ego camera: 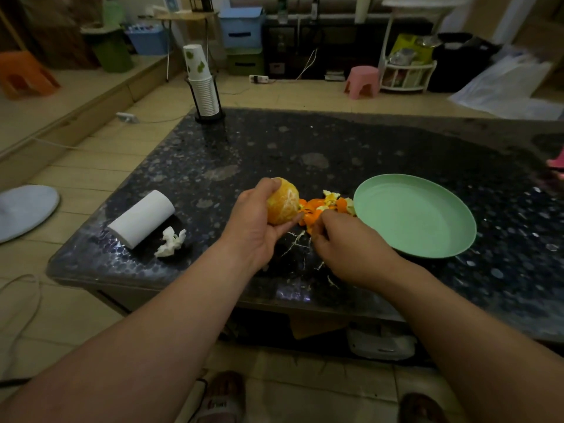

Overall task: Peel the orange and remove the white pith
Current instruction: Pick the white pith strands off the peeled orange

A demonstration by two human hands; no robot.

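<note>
My left hand grips a peeled orange above the dark table, fingers curled round its far side and thumb under it. The fruit shows pale flesh with white pith lines. My right hand is just right of it, low over the table, with its fingers curled; what the fingertips pinch is hidden. A heap of orange peel pieces lies behind my right hand. Thin white pith strands are scattered on the table between and below my hands.
A green plate sits right of the peel. A tissue roll and a crumpled tissue lie at the left. A stack of paper cups in a holder stands at the table's far left corner.
</note>
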